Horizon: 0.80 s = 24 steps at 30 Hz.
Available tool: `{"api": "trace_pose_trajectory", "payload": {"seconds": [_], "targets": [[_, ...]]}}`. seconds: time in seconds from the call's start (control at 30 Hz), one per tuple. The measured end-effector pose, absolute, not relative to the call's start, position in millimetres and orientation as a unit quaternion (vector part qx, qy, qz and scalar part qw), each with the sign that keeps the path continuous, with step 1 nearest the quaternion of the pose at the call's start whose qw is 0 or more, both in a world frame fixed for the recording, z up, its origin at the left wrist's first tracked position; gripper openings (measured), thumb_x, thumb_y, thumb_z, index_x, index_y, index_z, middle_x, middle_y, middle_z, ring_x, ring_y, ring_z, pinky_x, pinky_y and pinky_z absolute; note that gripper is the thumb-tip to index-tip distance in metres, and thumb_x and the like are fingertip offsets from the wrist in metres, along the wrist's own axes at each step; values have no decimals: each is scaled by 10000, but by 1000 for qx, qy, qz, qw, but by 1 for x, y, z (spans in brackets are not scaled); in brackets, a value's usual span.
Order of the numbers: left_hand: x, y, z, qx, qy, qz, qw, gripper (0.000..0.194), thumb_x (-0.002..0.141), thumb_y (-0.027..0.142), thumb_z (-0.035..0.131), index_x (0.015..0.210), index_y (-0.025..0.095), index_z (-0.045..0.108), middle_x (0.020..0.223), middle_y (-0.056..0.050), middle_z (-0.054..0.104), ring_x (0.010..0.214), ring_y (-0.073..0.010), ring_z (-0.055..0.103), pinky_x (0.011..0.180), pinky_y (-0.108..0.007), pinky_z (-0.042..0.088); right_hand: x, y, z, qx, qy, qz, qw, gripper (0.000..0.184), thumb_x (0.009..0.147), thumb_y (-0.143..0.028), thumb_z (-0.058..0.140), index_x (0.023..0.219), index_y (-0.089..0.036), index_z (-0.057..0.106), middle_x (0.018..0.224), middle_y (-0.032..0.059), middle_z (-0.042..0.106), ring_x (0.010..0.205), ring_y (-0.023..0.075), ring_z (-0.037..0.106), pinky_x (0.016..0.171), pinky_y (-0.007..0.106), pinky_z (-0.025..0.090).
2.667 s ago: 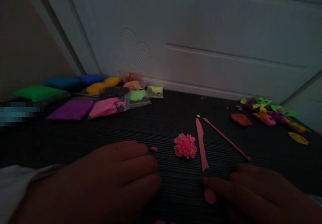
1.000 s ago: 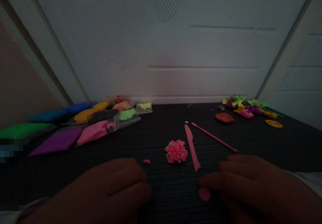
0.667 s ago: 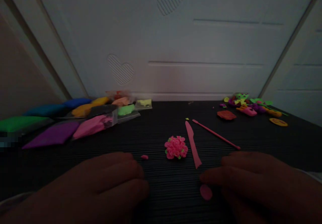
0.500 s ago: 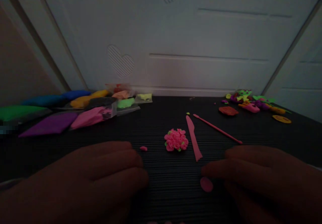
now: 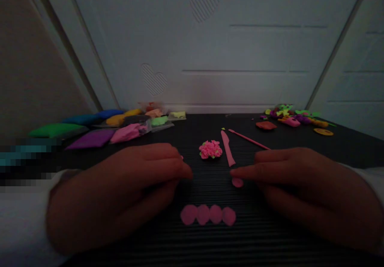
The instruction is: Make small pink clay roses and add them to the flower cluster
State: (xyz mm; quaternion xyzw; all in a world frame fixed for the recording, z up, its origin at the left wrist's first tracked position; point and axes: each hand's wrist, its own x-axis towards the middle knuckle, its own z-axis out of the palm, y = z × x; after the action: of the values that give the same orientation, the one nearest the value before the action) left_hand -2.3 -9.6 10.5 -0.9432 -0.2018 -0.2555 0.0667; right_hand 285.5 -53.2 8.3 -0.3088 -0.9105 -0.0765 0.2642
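In the head view my right hand (image 5: 303, 187) has its index finger stretched out, its tip at the upper edge of a small flattened pink clay disc (image 5: 237, 182). The other fingers are loosely bent. My left hand (image 5: 129, 191) rests on the dark table, fingers loosely curved and thumb below them; nothing shows in its grasp, though its underside is hidden. Between the hands, closer to me, lies a row of several overlapping pink clay discs (image 5: 203, 214). A small pink bit (image 5: 181, 158) peeks out behind my left fingers. Beyond sits a pink clay flower cluster (image 5: 210, 150) with green leaves.
A pink plastic clay knife (image 5: 228, 148) and a thin pink modelling stick (image 5: 249, 139) lie beyond my right hand. Bagged coloured clay (image 5: 129, 133) lines the left. Finished clay pieces (image 5: 288, 119) and a reddish piece (image 5: 266, 126) lie at the back right, before a white panelled surface (image 5: 255, 47).
The view has tilted down and shifted, bringing the row of pink discs fully into sight. My right index finger stays at the single disc. My left fingers now cover most of the small pink bit.
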Motion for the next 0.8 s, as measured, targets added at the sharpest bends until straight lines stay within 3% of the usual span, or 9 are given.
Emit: {"api": "trace_pose_trajectory", "payload": {"seconds": [0.17, 0.47, 0.57, 0.7, 0.8], "targets": [[6, -7, 19, -965, -147, -215, -5, 352, 908, 29, 454, 1066, 230, 696, 881, 59, 671, 767, -91, 640, 664, -185, 455, 289, -57, 13, -302, -923, -43, 235, 493, 842, 5, 433, 1144, -156, 788, 726, 5, 705, 591, 114, 676, 521, 223, 472], [30, -19, 16, -957, -150, -239, -60, 183, 910, 116, 592, 999, 226, 707, 911, 17, 729, 802, -143, 652, 717, -261, 522, 290, -55, 16, -284, -938, -58, 189, 561, 851, -11, 396, 1297, -172, 697, 863, 32, 762, 691, 161, 713, 617, 282, 496], [31, -19, 11, -950, -168, -255, -66, 132, 913, 179, 642, 1000, 247, 715, 879, 15, 736, 796, -160, 662, 677, -264, 530, 290, -53, 15, -280, -945, -46, 163, 521, 850, -38, 409, 1247, -189, 712, 791, 20, 748, 633, 172, 695, 593, 304, 471], [32, -12, -2, -939, -170, -296, -38, 91, 942, 294, 670, 1021, 257, 698, 848, 24, 726, 743, -155, 650, 571, -243, 493, 290, -48, 3, -288, -932, -69, 211, 500, 854, -41, 397, 1191, -228, 715, 766, 18, 759, 644, 191, 712, 594, 316, 470], [30, -6, -10, -950, -159, -267, -27, 157, 940, 315, 705, 1094, 294, 683, 854, 37, 730, 767, -158, 649, 530, -241, 451, 287, -42, -5, -277, -911, -109, 285, 408, 971, -96, 375, 1085, -234, 742, 627, 0, 709, 490, 171, 637, 472, 304, 387]]}}
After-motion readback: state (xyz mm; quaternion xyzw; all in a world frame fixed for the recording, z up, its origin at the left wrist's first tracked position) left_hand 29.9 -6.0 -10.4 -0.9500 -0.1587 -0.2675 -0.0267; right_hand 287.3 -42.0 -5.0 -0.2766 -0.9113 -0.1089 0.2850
